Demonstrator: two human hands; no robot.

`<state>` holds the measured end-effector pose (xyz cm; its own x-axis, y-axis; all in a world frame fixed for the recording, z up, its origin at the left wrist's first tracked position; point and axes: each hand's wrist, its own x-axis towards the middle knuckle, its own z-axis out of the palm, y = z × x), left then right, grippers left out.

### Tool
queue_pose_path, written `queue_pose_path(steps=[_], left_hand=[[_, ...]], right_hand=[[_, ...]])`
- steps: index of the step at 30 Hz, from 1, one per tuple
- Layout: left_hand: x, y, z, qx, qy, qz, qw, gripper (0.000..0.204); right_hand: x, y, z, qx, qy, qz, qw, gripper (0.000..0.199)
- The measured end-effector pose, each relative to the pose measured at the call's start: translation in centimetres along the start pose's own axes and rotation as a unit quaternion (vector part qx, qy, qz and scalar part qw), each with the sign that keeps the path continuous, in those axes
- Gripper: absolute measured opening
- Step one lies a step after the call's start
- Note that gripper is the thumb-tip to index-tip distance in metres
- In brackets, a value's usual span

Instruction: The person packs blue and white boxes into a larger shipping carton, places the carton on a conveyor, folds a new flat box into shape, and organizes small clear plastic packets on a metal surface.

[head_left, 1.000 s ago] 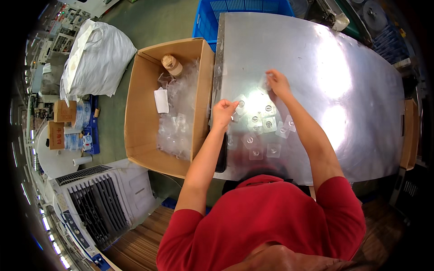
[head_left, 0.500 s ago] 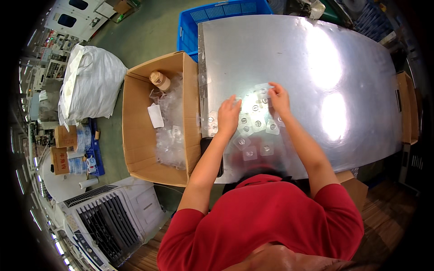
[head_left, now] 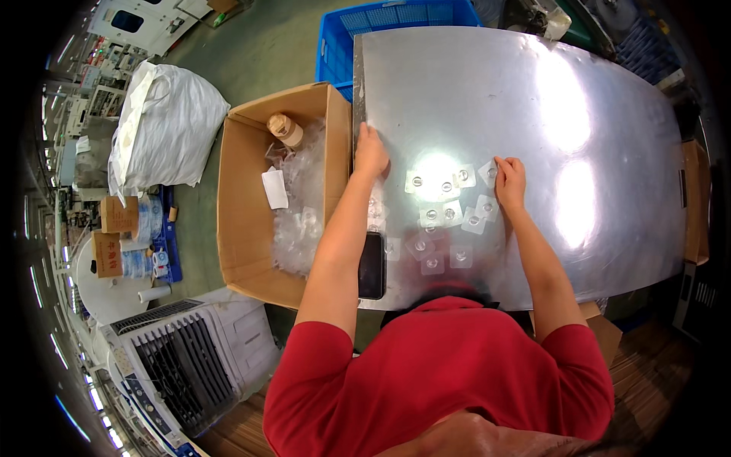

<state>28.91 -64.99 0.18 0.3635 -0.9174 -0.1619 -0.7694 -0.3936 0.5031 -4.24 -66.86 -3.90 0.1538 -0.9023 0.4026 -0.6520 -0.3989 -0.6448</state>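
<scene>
Two hands spread apart on a shiny metal counter (head_left: 594, 99), clear square pieces between them.

Left hand (head_left: 371, 152) flat at the counter's left edge, just beside a cardboard box (head_left: 244, 213) filled with clear plastic bags (head_left: 301, 221) and a brown tape roll (head_left: 285, 129). Right hand (head_left: 510, 183) pressed down, fingers (head_left: 504, 163) touching the rightmost of the clear square pieces (head_left: 449, 213), each with a small metal dot. Black phone (head_left: 371, 265) lying at the near left edge of the counter. Blue crate (head_left: 381, 30) at the far left corner. White sack (head_left: 164, 126) on the floor, left of the box; grey fan unit (head_left: 190, 358) near left.
</scene>
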Motion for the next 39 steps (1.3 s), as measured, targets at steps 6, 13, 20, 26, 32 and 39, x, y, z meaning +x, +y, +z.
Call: queue_pose_path(steps=[6, 13, 20, 26, 32, 39], left_hand=[[-9.7, 3.1, 3.4, 0.068, -0.006, 0.190, 0.979, 0.045], [-22.4, -1.1, -1.5, -0.005, 0.102, 0.100, 0.990, 0.065], [-32.7, -4.6, 2.2, 0.046, 0.072, -0.071, 0.994, 0.083], [-32.3, -4.5, 3.1, 0.011, 0.149, -0.100, 0.984, 0.088], [-35.5, -5.5, 3.1, -0.090, 0.172, -0.121, 0.973, 0.086], [-38.1, -5.9, 3.5, -0.064, 0.188, -0.110, 0.974, 0.082]], right_hand=[[-0.1, 1.0, -0.1, 0.008, -0.026, 0.000, 1.000, 0.020], [0.8, -4.2, 0.4, 0.088, 0.024, 0.056, 0.994, 0.032], [-8.4, -17.5, 4.6, 0.135, -0.393, -0.248, 0.875, 0.022], [-11.2, -16.6, 6.7, 0.055, -0.385, -0.347, 0.854, 0.014], [-7.7, -14.3, 3.4, 0.011, -0.381, -0.301, 0.874, 0.011], [-5.5, -20.5, 7.9, 0.055, -0.304, -0.373, 0.875, 0.039]])
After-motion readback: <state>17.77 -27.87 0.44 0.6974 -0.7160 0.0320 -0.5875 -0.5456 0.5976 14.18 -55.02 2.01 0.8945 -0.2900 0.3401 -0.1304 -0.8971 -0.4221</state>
